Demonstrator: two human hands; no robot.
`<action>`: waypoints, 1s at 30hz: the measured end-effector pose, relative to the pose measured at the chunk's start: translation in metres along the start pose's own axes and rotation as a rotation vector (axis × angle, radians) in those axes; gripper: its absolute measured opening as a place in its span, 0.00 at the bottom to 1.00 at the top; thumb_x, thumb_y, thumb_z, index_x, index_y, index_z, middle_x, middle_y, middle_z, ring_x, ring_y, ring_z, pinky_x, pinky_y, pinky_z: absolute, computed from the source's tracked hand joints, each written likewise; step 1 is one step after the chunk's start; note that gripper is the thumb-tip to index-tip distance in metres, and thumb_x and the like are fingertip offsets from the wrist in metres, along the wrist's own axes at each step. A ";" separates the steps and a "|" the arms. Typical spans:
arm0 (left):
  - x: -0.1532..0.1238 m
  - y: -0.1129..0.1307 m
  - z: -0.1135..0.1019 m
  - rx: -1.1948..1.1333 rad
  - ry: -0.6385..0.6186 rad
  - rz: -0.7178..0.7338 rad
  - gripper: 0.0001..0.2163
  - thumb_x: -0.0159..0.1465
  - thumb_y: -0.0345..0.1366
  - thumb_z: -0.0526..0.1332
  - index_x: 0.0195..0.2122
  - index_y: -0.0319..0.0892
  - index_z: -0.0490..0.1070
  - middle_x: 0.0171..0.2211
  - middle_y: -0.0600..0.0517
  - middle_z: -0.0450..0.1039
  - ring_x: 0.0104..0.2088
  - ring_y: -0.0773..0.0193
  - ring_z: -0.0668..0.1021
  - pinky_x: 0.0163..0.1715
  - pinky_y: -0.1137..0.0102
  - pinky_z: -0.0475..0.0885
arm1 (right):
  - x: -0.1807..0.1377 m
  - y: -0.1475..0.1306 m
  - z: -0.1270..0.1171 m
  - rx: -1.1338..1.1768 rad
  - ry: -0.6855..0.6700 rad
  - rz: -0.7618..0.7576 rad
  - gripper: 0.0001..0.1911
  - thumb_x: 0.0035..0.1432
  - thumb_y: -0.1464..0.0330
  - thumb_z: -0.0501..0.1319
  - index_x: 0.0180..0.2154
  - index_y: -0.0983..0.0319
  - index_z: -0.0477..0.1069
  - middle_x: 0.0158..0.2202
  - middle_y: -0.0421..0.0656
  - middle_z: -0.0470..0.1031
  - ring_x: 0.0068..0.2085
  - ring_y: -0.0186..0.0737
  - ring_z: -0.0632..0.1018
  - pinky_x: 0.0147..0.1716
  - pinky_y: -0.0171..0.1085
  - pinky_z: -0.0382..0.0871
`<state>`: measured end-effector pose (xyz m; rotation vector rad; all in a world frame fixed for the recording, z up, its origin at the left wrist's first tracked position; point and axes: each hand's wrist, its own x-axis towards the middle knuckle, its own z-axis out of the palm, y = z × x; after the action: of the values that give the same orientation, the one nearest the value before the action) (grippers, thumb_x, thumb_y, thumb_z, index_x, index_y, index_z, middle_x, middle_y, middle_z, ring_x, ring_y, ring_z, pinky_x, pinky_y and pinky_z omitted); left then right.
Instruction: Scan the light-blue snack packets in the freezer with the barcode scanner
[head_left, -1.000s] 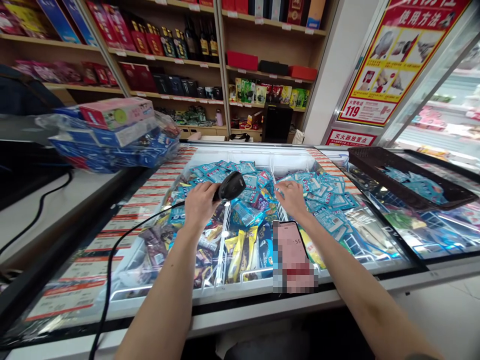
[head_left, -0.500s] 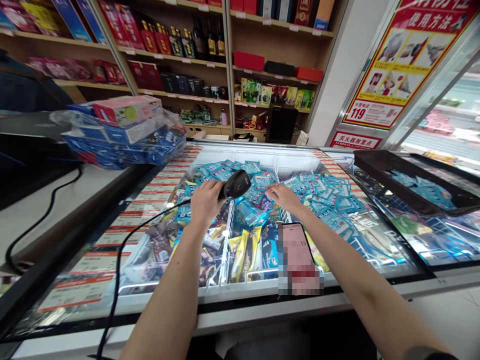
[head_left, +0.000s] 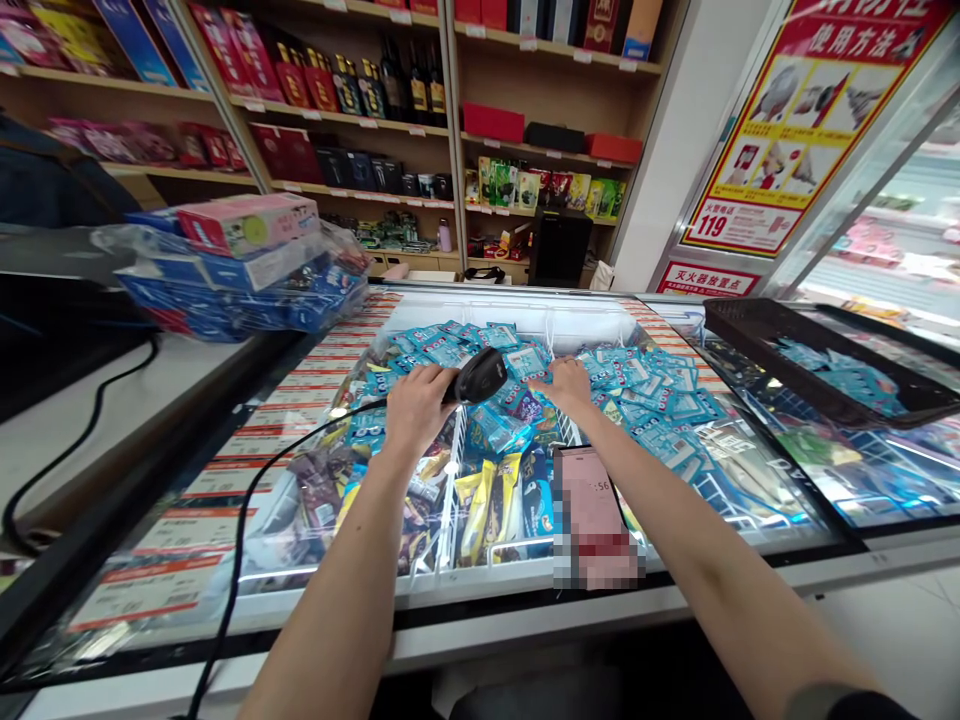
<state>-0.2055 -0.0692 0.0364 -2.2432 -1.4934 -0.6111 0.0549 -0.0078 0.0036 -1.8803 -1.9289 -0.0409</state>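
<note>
My left hand (head_left: 420, 405) is closed around the handle of a black barcode scanner (head_left: 480, 376), whose head points right over a spread of small light-blue packets (head_left: 442, 345). A black cable (head_left: 241, 500) runs from the scanner down the left side. My right hand (head_left: 570, 385) rests on the packets just right of the scanner, thumb stretched apart from the bent fingers. Nothing shows in its grasp, though the fingertips are partly hidden. More blue packets (head_left: 660, 390) lie to its right. Below it, a phone (head_left: 592, 500), partly pixelated, lies near the front edge.
A glass-topped chest freezer (head_left: 187, 480) holds wrapped ice creams (head_left: 487, 505) in white wire baskets. Plastic-wrapped boxes (head_left: 247, 265) stand at back left. On the right is a dark tray (head_left: 757, 340) with blue packets inside. Stocked shelves (head_left: 345, 110) line the back wall.
My right hand has shifted slightly right over the packets, its thumb now further from the fingers. The scanner in my left hand has moved slightly right and down.
</note>
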 end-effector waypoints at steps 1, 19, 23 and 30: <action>0.000 0.000 0.000 0.002 -0.001 0.002 0.15 0.58 0.37 0.61 0.46 0.44 0.68 0.40 0.47 0.71 0.43 0.53 0.71 0.38 0.63 0.64 | 0.003 0.003 0.001 0.029 -0.009 0.017 0.28 0.45 0.47 0.63 0.38 0.64 0.72 0.42 0.53 0.73 0.48 0.52 0.70 0.46 0.45 0.62; 0.007 0.026 0.004 -0.114 -0.084 0.168 0.18 0.56 0.38 0.62 0.48 0.45 0.67 0.42 0.46 0.72 0.45 0.52 0.71 0.41 0.62 0.65 | -0.025 0.071 -0.002 0.699 0.375 0.008 0.14 0.56 0.62 0.55 0.43 0.60 0.62 0.29 0.40 0.71 0.30 0.39 0.73 0.34 0.40 0.67; 0.007 0.030 0.006 -0.113 -0.096 0.184 0.17 0.57 0.37 0.62 0.47 0.45 0.68 0.41 0.46 0.72 0.45 0.52 0.72 0.41 0.62 0.65 | -0.023 0.077 0.004 0.730 0.332 0.013 0.13 0.58 0.61 0.52 0.43 0.60 0.62 0.30 0.40 0.71 0.30 0.39 0.72 0.35 0.40 0.67; 0.007 0.035 0.007 -0.120 -0.107 0.172 0.17 0.56 0.36 0.61 0.48 0.45 0.67 0.42 0.45 0.72 0.45 0.52 0.72 0.42 0.61 0.65 | -0.023 0.077 0.002 0.624 0.241 0.080 0.16 0.60 0.62 0.49 0.48 0.62 0.59 0.33 0.43 0.72 0.34 0.40 0.73 0.38 0.40 0.66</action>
<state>-0.1702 -0.0733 0.0320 -2.5005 -1.3249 -0.5491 0.1276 -0.0236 -0.0271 -1.4502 -1.4759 0.3100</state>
